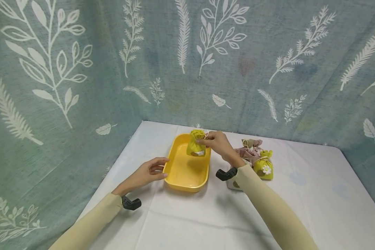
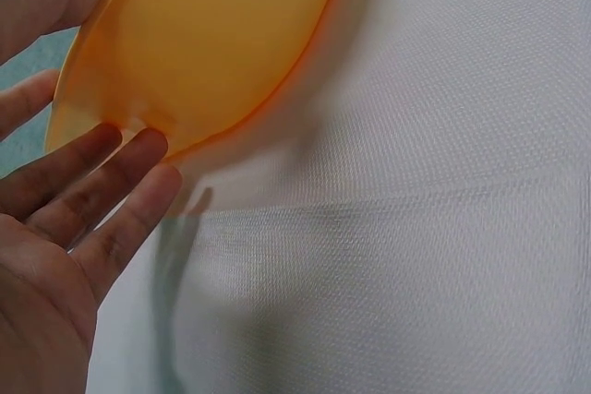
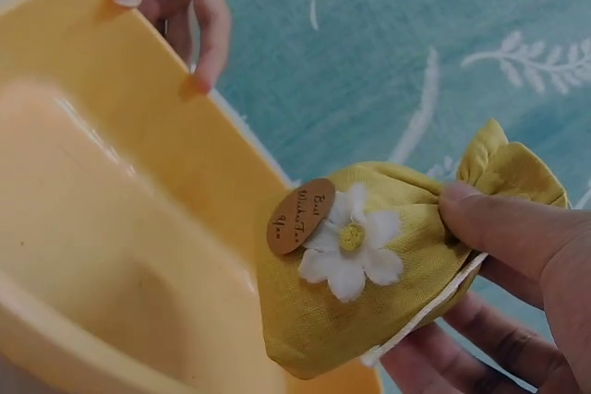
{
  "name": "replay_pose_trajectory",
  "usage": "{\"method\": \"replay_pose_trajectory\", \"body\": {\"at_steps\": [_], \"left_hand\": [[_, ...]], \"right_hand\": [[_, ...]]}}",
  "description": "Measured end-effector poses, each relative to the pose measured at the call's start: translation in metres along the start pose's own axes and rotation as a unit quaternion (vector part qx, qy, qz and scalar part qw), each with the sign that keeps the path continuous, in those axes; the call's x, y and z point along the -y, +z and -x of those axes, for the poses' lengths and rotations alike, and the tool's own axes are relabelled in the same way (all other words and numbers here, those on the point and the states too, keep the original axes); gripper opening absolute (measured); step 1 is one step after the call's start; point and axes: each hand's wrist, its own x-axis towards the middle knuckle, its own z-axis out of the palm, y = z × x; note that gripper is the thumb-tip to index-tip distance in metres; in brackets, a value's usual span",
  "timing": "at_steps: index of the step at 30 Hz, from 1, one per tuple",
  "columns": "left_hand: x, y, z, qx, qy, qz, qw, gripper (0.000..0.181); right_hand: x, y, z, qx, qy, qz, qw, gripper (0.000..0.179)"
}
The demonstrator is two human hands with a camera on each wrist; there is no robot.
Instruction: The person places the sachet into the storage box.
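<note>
My right hand (image 1: 220, 144) pinches a yellow-green cloth pouch (image 1: 195, 147) by its gathered neck, above the far end of a yellow plastic tray (image 1: 187, 190). A white fabric flower (image 3: 351, 242) and a round brown tag (image 3: 300, 217) with handwriting-style lettering decorate the pouch's front. A pale cord (image 3: 425, 311) hangs from its neck. At the tray's left side, my left hand (image 1: 148, 172) touches the rim with fingers spread and only slightly bent. In the left wrist view several fingertips (image 2: 152, 143) lie against the tray's outer wall.
Right of the tray, partly behind my right forearm, stands a group of pouches: a yellow-green one (image 1: 264, 166) with a white flower, mauve ones (image 1: 245, 152) and a whitish one (image 1: 232, 183). A white cloth covers the table (image 1: 187, 222). Leaf-patterned teal curtains (image 1: 175, 69) hang behind and at the left.
</note>
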Motion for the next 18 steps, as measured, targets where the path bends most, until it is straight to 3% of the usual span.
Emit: {"method": "replay_pose_trajectory", "body": {"at_steps": [9,18], "left_hand": [[-0.002,-0.004,-0.001,-0.004,-0.01,-0.011,0.9999,0.067],[0.002,-0.002,0.002,0.01,0.007,0.0,0.9999,0.069]], "right_hand": [[-0.009,0.024,-0.027,-0.029,-0.009,0.024,0.9992,0.049],[-0.022,0.042,-0.041,-0.036,-0.014,0.065,0.9972,0.043]]}}
